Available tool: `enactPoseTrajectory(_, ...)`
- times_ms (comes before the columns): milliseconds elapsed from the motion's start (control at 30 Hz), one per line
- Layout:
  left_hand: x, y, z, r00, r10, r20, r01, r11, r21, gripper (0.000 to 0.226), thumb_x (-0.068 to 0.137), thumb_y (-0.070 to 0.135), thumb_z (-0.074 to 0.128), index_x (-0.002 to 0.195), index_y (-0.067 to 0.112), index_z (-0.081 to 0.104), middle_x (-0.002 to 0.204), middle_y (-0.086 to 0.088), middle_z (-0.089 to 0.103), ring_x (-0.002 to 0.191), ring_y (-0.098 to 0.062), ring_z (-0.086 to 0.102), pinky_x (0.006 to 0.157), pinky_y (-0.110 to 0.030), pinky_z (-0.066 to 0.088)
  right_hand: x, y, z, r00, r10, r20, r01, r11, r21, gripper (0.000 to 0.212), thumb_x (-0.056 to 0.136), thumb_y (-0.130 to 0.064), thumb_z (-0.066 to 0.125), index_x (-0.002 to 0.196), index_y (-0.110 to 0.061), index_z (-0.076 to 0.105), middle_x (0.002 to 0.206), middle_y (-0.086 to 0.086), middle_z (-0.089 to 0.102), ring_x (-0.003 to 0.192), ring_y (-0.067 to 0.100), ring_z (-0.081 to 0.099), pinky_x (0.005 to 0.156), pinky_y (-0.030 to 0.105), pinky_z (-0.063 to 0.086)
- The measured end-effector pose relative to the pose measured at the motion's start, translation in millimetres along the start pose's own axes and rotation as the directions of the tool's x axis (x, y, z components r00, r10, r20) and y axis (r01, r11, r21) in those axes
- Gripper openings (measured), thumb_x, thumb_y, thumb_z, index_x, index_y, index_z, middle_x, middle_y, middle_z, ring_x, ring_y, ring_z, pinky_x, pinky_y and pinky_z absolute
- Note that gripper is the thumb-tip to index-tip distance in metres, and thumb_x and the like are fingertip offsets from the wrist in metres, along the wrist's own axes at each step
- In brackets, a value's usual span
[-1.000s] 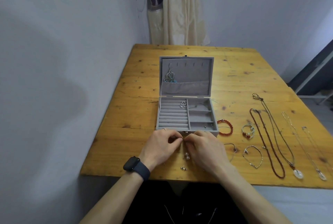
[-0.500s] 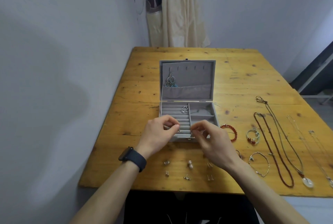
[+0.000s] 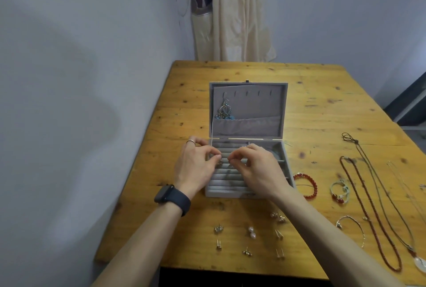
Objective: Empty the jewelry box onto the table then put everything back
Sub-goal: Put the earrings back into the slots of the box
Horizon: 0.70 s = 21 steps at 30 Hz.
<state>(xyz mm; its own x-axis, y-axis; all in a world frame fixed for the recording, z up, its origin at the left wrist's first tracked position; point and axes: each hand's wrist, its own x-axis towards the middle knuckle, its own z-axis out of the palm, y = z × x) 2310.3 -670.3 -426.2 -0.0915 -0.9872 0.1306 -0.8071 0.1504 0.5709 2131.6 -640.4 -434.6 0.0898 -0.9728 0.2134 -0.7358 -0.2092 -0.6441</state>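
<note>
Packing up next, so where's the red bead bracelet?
Head view: the red bead bracelet lies on the table just right of the jewelry box, left of the white cord bracelet.

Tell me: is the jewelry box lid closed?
No, the lid stands open, with a dangly earring hanging inside it.

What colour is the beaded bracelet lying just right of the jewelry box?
Red; the bracelet shows best in the head view.
</note>
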Motion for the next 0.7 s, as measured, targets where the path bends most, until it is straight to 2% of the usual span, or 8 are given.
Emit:
enactPoseTrajectory(200, 12.9, -4.6, 5.3, 1.000, -0.028, -0.014, 0.028, 1.000, -0.005, 0.011, 0.092, 0.035, 0.066, 0.097, 0.031, 0.075, 0.134, 0.001, 0.048, 0.125, -0.020, 0.046, 0.087, -0.026, 0.037, 31.1, 1.9, 13.4, 0.999, 0.029, 0.016, -0.027, 0.991, -0.129, 0.015, 0.096, -0.037, 0.060, 0.101, -0.033, 0.073, 0.099, -0.009, 0.064, 0.096, 0.016, 0.054, 0.076, 0.034, 0.048)
enactPoseTrajectory(333, 18.4, -0.6, 13.4, 0.999, -0.046, -0.016, 0.046, 0.999, -0.020, 0.010, 0.093, 0.034, 0.064, 0.099, 0.032, 0.072, 0.138, -0.003, 0.049, 0.129, -0.020, 0.048, 0.090, -0.029, 0.041, 44.3, 1.1, 17.4, 0.998, 0.065, -0.005, -0.064, 0.981, -0.185, 0.019, 0.095, -0.039, 0.059, 0.105, -0.033, 0.074, 0.102, -0.003, 0.065, 0.096, 0.022, 0.052, 0.080, 0.041, 0.049)
enactPoseTrajectory(400, 19.7, 0.3, 17.5, 0.998, -0.061, -0.016, 0.060, 0.998, -0.025, 0.013, 0.095, 0.033, 0.061, 0.103, 0.030, 0.070, 0.134, -0.003, 0.052, 0.126, -0.021, 0.050, 0.089, -0.031, 0.045, 48.2, 0.6, 19.3, 0.997, 0.081, -0.015, -0.082, 0.973, -0.214, 0.020, 0.095, -0.040, 0.058, 0.106, -0.035, 0.074, 0.104, -0.003, 0.064, 0.096, 0.023, 0.051, 0.080, 0.041, 0.048)
enactPoseTrajectory(567, 20.7, 5.1, 24.0, 0.996, -0.051, -0.080, 0.052, 0.999, 0.007, 0.015, 0.096, 0.030, 0.057, 0.107, 0.025, 0.068, 0.114, 0.000, 0.062, 0.101, -0.022, 0.061, 0.079, -0.035, 0.053, 54.5, 1.0, 22.4, 0.991, 0.135, -0.024, -0.137, 0.957, -0.256, 0.022, 0.095, -0.042, 0.056, 0.108, -0.035, 0.073, 0.109, -0.004, 0.065, 0.101, 0.024, 0.051, 0.082, 0.039, 0.045)
enactPoseTrajectory(700, 22.7, 8.9, 24.9, 0.991, -0.083, -0.107, 0.087, 0.996, 0.031, 0.016, 0.095, 0.029, 0.058, 0.105, 0.025, 0.069, 0.114, 0.000, 0.064, 0.100, -0.024, 0.062, 0.079, -0.036, 0.053, 58.2, -1.7, 25.0, 0.981, 0.192, -0.006, -0.187, 0.946, -0.264, 0.024, 0.094, -0.042, 0.055, 0.108, -0.036, 0.073, 0.113, -0.003, 0.065, 0.108, 0.026, 0.051, 0.086, 0.040, 0.039)
